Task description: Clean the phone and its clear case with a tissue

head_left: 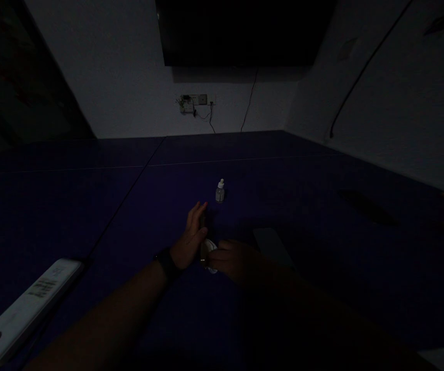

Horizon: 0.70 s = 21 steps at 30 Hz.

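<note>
My left hand (193, 238), with a dark band on its wrist, has its fingers stretched out and its thumb beside a small brownish item (203, 251). The palm side seems to rest against that item. My right hand (227, 256) is closed, its fingers curled at a white, curved thing (211, 244) right beside the brownish item. Darkness and my fingers hide what kind of things these two are. Just beyond my hands a small clear dropper bottle (219, 194) with a white top stands upright on the dark blue surface (160, 206).
A long white device (28, 309) with a small lit display lies at the lower left. Flat dark rectangular objects lie right of my hands (272, 245) and farther right (364, 206). Behind are wall sockets (196, 100) with cords and a large dark screen (245, 31). The room is very dim.
</note>
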{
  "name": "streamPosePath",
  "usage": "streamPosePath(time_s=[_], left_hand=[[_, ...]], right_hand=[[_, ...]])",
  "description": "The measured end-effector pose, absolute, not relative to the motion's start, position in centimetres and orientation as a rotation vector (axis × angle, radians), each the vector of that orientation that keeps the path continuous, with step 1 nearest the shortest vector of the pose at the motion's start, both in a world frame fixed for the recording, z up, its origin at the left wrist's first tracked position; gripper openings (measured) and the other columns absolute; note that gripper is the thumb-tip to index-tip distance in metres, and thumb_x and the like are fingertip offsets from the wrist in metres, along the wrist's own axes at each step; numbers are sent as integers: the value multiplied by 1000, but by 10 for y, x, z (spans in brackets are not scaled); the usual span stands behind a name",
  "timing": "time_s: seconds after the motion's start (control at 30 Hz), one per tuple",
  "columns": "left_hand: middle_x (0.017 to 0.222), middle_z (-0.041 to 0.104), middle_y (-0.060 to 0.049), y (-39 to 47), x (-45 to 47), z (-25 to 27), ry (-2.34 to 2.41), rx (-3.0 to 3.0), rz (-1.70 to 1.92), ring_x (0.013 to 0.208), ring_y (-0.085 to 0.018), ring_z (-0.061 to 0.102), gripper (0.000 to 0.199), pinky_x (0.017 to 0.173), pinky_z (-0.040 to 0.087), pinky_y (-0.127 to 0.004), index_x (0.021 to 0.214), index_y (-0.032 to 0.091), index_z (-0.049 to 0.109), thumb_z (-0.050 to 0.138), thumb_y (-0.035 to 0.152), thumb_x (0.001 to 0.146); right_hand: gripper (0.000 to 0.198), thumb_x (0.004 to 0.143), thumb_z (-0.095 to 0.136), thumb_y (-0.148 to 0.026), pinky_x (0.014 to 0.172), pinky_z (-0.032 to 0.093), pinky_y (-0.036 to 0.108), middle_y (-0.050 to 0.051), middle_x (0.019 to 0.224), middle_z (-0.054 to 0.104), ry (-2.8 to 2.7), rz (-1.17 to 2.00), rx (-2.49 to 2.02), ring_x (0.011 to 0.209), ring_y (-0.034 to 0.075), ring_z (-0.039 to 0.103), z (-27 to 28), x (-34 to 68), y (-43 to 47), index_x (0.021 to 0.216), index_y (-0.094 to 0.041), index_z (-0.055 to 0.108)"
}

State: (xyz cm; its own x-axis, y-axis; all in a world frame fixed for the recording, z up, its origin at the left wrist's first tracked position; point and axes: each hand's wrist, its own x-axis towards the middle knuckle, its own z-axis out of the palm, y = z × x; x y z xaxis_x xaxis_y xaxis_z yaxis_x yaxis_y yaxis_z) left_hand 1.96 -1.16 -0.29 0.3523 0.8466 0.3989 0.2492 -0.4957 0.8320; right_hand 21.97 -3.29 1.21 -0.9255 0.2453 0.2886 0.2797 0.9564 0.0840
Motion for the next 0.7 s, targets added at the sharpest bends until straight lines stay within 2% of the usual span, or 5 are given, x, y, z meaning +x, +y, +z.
streamPosePath(time_s=[0.1, 0.17, 0.23, 0.5, 0.7], left_hand=[[160, 23, -9, -13, 19, 1, 941, 1958, 1078, 147, -31, 23, 50, 121, 20, -51, 145, 26, 36, 35, 54, 103], [150, 37, -11, -15, 17, 4, 922, 1943, 1048, 139, -30, 35, 46, 118, 25, -50, 140, 24, 39, 35, 51, 103], [142, 44, -12, -15, 16, 7, 921, 1935, 1036, 132, -29, 41, 44, 116, 28, -49, 138, 23, 40, 35, 49, 103], [137, 45, -12, -13, 15, 8, 889, 1940, 998, 127, -29, 43, 47, 113, 31, -49, 138, 22, 38, 31, 52, 104], [138, 43, -14, -15, 15, 10, 882, 1958, 981, 125, -29, 43, 48, 113, 29, -50, 137, 21, 38, 30, 54, 104]], right_hand=[[23, 99, 45, -11, 65, 37, 31, 4, 89, 69, -2843, -120, -338, 71, 18, 51, 14, 218, -37, 111, -16, 65], [24, 99, 45, -11, 65, 36, 32, 4, 91, 69, -2840, -95, -352, 72, 18, 51, 13, 218, -39, 112, -17, 65], [25, 100, 45, -13, 64, 35, 32, 3, 93, 70, -2838, -80, -393, 73, 18, 51, 12, 219, -39, 113, -20, 65], [23, 98, 48, -12, 62, 32, 34, 3, 107, 72, -2798, -121, -682, 77, 19, 52, 4, 222, -24, 110, -20, 66], [26, 97, 52, -15, 66, 35, 32, 0, 105, 72, -2831, -13, -414, 79, 18, 53, 4, 219, -38, 119, -23, 64]])
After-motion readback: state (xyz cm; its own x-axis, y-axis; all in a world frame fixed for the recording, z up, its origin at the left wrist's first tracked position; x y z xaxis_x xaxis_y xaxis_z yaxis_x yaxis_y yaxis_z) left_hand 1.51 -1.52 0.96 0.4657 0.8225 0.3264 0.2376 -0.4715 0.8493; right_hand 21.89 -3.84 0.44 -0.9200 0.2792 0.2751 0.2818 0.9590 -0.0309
